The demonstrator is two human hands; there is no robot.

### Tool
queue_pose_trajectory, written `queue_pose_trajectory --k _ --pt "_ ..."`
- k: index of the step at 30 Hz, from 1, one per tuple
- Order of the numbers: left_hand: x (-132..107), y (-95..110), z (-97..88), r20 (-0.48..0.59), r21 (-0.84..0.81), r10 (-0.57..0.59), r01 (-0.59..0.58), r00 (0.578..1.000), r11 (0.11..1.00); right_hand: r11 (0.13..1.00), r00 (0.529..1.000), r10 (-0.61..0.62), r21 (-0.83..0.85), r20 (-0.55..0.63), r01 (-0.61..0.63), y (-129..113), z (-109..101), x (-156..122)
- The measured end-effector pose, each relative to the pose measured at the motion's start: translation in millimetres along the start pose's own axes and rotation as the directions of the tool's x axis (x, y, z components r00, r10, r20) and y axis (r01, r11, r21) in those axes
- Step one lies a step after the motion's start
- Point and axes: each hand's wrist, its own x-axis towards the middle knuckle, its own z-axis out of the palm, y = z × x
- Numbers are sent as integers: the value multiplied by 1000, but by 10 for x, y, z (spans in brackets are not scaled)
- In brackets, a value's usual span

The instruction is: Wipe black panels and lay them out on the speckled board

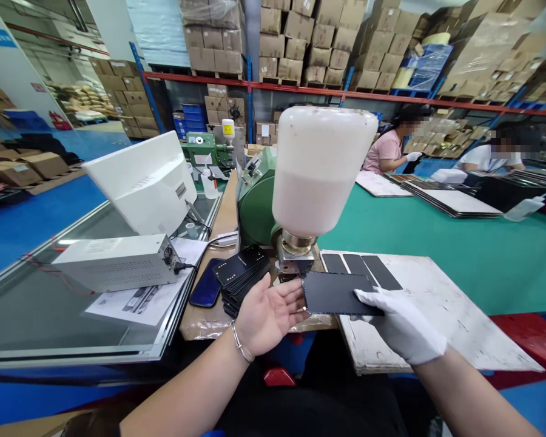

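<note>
My right hand [404, 328], in a white glove, is closed on the right end of a flat black rectangular panel [334, 294], with the thumb on top. My bare left hand [266, 315] is palm up with its fingers stretched out. Its fingertips are at the panel's left edge; whether they bear any weight I cannot tell. Just behind the panel is the metal head [295, 261] of a green machine [257, 206], topped by a large white bottle [321, 170] partly filled with pale liquid. A stack of similar black panels [243, 273] lies beyond my left hand.
Three dark panels [382, 273] lie on a stained white board [437, 315] at right. A blue-black phone-like slab [207, 282] lies by the stack. Left are a white monitor [145, 182] and a vented box [118, 261]. Two people sit across the green table [428, 233].
</note>
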Motion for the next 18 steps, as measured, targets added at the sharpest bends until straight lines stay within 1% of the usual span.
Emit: queue_pose_trajectory --k 3,6,9,11,13,15,18 --pt "-103 73 -28 -17 -2 29 -29 999 1000 1000 1000 -4 -13 4 4 -62 152 21" --pt "-267 162 -87 -56 4 71 -71 996 997 999 998 19 33 64 -21 -106 378 28" --pt "-449 222 -158 -101 43 127 -123 987 992 986 985 82 131 152 -102 -91 601 27" --pt "-542 222 -197 -131 118 182 -167 974 979 971 975 123 182 183 -157 -51 716 26" --pt "-589 186 -228 -181 245 245 -197 953 949 966 970 117 201 215 -161 0 801 26" --pt "-584 124 -258 -250 381 306 -198 919 903 974 966 83 186 244 -131 52 858 26" --pt "-504 15 -310 -348 513 378 -164 858 843 985 971 95 117 220 -123 110 890 18"
